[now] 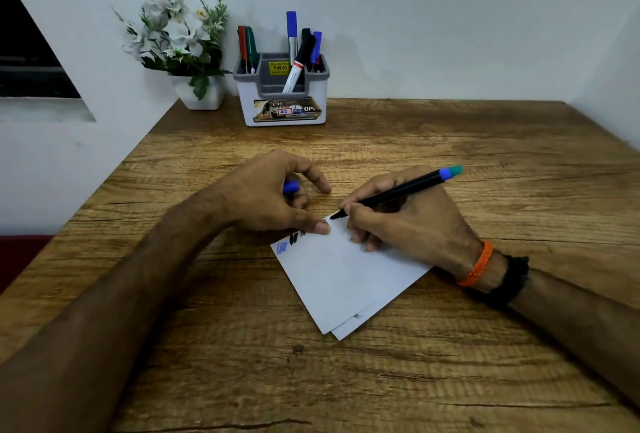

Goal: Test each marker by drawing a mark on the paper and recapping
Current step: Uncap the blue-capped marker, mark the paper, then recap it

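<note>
We see a marker (398,191) gripped in writing fashion by the right hand (405,221), its fingers curled round the lower barrel. The barrel is slim and black, ending at the raised rear in a blue band and a teal end piece. Its dark tip points down and left, meeting the far corner of the paper (346,280). The paper is white, lies skewed on the wooden tabletop (450,380), and appears to be two stacked sheets, the lower one showing at the near corner. Along its left edge we note a faint blue scribble (283,247) and short dark strokes (294,237) partly hidden by the left thumb.

The left hand (273,197) rests beside the paper, thumb pressing the paper's edge, while its curled fingers hold a blue cap (290,187). The heel of the right hand lies on the sheet. The right wrist carries an orange band (479,264) and a black strap (512,280).

At the far edge of the tabletop stands a white and grey organizer (284,110) holding further markers (291,34) with red, green, blue and black caps. To its left sits a white pot of pale flowers (180,38).
</note>
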Available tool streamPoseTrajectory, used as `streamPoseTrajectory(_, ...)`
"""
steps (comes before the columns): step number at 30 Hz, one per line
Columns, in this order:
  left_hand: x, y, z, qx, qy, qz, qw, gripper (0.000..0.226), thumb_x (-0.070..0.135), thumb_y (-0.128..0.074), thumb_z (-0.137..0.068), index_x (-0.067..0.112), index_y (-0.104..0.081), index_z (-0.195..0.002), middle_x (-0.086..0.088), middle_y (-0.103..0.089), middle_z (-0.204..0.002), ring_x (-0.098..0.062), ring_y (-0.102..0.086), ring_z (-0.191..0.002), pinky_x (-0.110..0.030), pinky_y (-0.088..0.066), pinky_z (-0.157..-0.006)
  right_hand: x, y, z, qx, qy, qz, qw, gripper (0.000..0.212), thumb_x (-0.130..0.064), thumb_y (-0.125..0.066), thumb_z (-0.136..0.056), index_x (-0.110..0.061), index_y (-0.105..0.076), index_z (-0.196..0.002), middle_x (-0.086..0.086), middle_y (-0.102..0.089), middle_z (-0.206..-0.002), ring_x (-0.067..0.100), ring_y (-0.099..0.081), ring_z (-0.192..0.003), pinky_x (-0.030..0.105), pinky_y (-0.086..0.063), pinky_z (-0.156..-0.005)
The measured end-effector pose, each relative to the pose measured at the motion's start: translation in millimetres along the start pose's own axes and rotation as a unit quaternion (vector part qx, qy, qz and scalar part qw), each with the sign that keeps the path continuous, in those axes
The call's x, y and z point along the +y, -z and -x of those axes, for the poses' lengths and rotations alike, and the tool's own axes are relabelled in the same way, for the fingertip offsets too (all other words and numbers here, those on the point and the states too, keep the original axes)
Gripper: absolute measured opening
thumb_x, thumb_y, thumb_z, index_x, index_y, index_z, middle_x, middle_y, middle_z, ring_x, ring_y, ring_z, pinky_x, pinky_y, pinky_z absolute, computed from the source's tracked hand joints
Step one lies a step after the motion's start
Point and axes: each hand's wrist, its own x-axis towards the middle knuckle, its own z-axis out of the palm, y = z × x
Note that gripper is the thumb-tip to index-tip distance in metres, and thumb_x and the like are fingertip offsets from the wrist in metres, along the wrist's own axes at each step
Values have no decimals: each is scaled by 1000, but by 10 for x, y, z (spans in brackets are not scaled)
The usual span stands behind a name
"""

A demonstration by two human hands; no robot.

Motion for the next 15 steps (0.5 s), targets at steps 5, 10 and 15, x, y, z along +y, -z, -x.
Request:
streamPoseTrajectory(5, -1, 1, -4, 0, 3, -5, 1000, 49, 34, -85, -62, 26, -63, -104, 10, -58, -55, -1, -53, -49, -20, -43, -62, 2, 11, -10, 23, -13, -19, 999, 4, -3, -71, -83, -2, -74, -82, 9, -72, -61, 14, -68, -47, 19, -51, -45)
streamPoseTrajectory(10, 7, 0, 1, -1, 5, -9, 1000, 48, 33, -85, -64, 26, -63, -105, 10, -58, -54, 0, -51, -47, -19, -41, -60, 2, 9, -1, 12, -9, -4, 1000, 5, -4, -71, -83, -4, -75, -81, 8, -72, -61, 17, -68, -47, 21, -53, -46)
streamPoseTrajectory(15, 13, -3, 4, 1, 4, -6, 1000, 49, 36, -84, -62, 26, -63, -105, 9, -58, -54, -1, -52, -47, -20, -42, -62, 3, 11, -5, 11, -3, -6, 1000, 5, -4, -71, -84, -3, -75, -80, 8, -72, -60, 16, -67, -46, 19, -50, -44)
